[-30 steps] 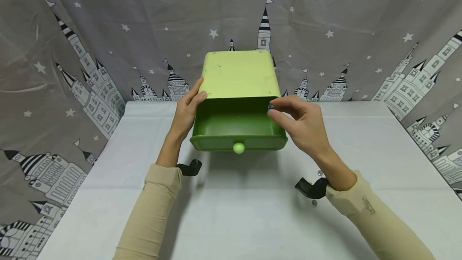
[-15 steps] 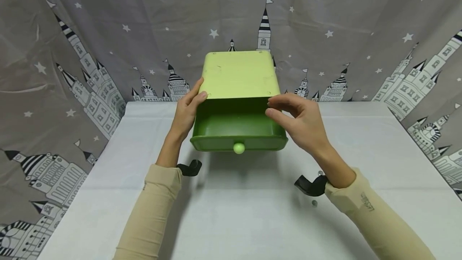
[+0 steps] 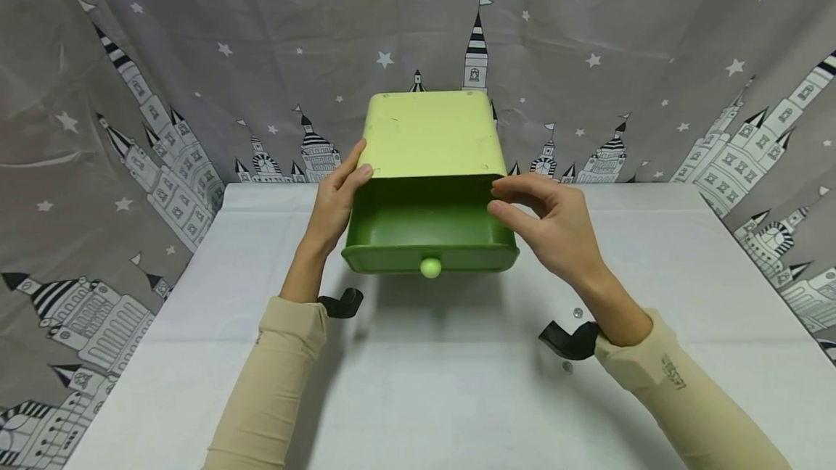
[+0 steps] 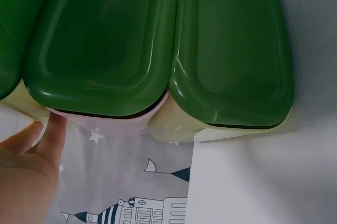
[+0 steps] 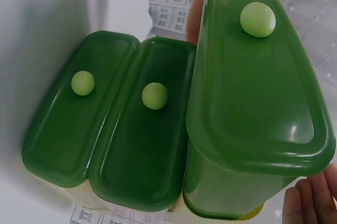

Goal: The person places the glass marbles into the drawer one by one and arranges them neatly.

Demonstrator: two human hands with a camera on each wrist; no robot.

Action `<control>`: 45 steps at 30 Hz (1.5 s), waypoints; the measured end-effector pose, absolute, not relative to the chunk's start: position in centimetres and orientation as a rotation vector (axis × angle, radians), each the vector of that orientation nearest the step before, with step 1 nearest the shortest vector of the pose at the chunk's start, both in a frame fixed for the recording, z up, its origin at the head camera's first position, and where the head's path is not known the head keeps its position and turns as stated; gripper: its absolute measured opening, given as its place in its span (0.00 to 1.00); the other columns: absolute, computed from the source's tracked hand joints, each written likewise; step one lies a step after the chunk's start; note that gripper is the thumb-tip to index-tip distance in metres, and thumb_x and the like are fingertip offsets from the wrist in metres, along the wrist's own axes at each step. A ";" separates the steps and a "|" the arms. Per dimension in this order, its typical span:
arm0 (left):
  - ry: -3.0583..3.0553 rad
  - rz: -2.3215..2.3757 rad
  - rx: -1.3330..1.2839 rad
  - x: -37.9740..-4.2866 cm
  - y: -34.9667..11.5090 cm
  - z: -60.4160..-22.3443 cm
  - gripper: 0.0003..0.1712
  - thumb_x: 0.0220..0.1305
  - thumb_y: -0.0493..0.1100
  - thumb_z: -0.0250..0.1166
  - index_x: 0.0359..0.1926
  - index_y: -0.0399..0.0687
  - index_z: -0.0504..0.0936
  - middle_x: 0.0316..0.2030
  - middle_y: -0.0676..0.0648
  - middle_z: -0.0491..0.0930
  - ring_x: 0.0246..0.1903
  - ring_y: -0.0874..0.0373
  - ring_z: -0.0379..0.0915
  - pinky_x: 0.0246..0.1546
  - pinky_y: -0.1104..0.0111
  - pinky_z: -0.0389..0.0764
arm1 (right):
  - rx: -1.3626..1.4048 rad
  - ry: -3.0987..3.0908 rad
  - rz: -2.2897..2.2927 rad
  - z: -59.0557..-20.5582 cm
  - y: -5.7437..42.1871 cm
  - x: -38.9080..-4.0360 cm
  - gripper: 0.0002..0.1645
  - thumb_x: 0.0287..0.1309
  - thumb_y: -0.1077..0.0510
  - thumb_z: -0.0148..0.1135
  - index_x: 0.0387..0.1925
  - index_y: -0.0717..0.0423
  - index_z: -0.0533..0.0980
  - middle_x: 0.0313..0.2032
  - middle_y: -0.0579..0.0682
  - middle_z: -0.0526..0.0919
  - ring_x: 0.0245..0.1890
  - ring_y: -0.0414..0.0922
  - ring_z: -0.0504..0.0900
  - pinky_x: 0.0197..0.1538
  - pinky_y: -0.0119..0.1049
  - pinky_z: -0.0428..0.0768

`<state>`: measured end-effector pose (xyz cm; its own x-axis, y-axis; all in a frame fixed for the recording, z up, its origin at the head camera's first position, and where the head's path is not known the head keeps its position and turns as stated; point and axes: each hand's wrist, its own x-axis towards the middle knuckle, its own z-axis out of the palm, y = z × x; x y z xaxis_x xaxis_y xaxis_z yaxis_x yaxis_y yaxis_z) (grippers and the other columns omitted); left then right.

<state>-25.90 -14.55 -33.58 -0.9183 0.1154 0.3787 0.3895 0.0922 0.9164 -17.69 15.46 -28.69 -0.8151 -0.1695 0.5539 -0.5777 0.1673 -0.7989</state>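
A small drawer unit has a pale yellow-green top (image 3: 434,133) and green drawers with round knobs. Its top drawer (image 3: 431,258) is pulled out, and the green inside shows in the head view. My left hand (image 3: 333,201) rests against the unit's left side, thumb at the front corner of the top. In the left wrist view, fingers (image 4: 53,137) of that hand touch the side wall. My right hand (image 3: 551,223) hovers over the drawer's right rim, thumb and fingertips apart with nothing seen between them. The right wrist view catches its fingers (image 5: 310,200) beside the drawer.
Two shut drawers, a middle one (image 5: 145,145) and a lower one (image 5: 68,124), lie under the pulled-out drawer. Small clear round pieces (image 3: 578,312) lie on the white tabletop (image 3: 451,383) near my right wrist. A grey castle-print curtain (image 3: 274,42) hangs behind.
One second ago my right hand pinched a small blue bead over the drawer's right side. The bead is out of sight now, and the thumb and fingers have parted. My left hand has stayed put.
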 end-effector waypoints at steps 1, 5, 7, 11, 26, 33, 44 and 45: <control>-2.155 -1.919 -0.505 -25.9 -14.6 -33.6 0.31 0.74 0.48 0.54 0.75 0.51 0.61 0.74 0.52 0.57 0.73 0.64 0.47 0.70 0.68 0.53 | 0.712 -2.115 1.686 -28.7 15.5 -17.7 0.13 0.54 0.75 0.66 0.43 0.73 0.81 0.40 0.63 0.82 0.44 0.49 0.82 0.54 0.34 0.79; -2.159 -1.921 -0.496 -25.8 -14.6 -33.5 0.31 0.74 0.48 0.55 0.75 0.51 0.61 0.74 0.52 0.56 0.73 0.64 0.47 0.71 0.68 0.53 | 0.714 -2.103 1.688 -28.8 15.6 -17.6 0.13 0.54 0.76 0.65 0.43 0.73 0.81 0.40 0.62 0.83 0.43 0.48 0.82 0.54 0.35 0.79; -2.158 -1.924 -0.497 -25.8 -14.6 -33.5 0.31 0.74 0.47 0.54 0.75 0.51 0.61 0.74 0.52 0.56 0.73 0.64 0.47 0.71 0.68 0.53 | 0.712 -2.094 1.683 -28.9 15.8 -17.5 0.12 0.54 0.76 0.65 0.42 0.73 0.82 0.40 0.61 0.83 0.43 0.46 0.82 0.54 0.34 0.79; -2.154 -1.931 -0.499 -25.7 -14.6 -33.5 0.31 0.74 0.47 0.54 0.75 0.50 0.61 0.74 0.52 0.56 0.73 0.64 0.47 0.71 0.69 0.53 | 0.710 -2.080 1.673 -28.9 16.3 -17.1 0.11 0.55 0.76 0.65 0.42 0.72 0.82 0.40 0.61 0.83 0.43 0.45 0.82 0.53 0.34 0.79; -2.146 -1.931 -0.480 -25.7 -14.8 -33.4 0.31 0.74 0.46 0.54 0.74 0.49 0.61 0.74 0.50 0.56 0.73 0.63 0.47 0.70 0.69 0.53 | 0.657 -2.109 1.647 -30.4 18.9 -15.6 0.14 0.54 0.77 0.64 0.43 0.70 0.82 0.40 0.58 0.84 0.43 0.44 0.82 0.52 0.31 0.79; -2.138 -1.933 -0.496 -25.7 -14.8 -33.5 0.31 0.74 0.46 0.54 0.74 0.48 0.61 0.74 0.50 0.56 0.73 0.63 0.47 0.70 0.70 0.53 | 0.625 -2.164 1.636 -31.6 20.7 -15.6 0.14 0.54 0.77 0.64 0.43 0.69 0.83 0.40 0.55 0.85 0.42 0.44 0.82 0.51 0.30 0.79; -2.147 -1.928 -0.496 -25.9 -14.5 -33.3 0.32 0.74 0.47 0.55 0.74 0.49 0.61 0.74 0.51 0.57 0.73 0.64 0.47 0.70 0.69 0.53 | 0.531 -2.251 1.550 -33.8 23.9 -15.0 0.15 0.54 0.76 0.65 0.45 0.69 0.82 0.42 0.54 0.85 0.43 0.41 0.82 0.52 0.27 0.78; -2.147 -1.927 -0.494 -25.9 -14.5 -33.3 0.31 0.74 0.47 0.55 0.74 0.49 0.61 0.74 0.51 0.57 0.73 0.64 0.47 0.70 0.69 0.53 | 0.520 -2.264 1.537 -34.0 24.1 -15.0 0.15 0.55 0.76 0.66 0.45 0.69 0.82 0.42 0.53 0.85 0.43 0.41 0.82 0.52 0.26 0.78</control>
<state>-25.87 -14.48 -33.35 -0.9208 0.1046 0.3756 0.3847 0.0870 0.9189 -14.97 24.09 -34.04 -0.8698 -0.1016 0.4829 -0.4863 0.3427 -0.8038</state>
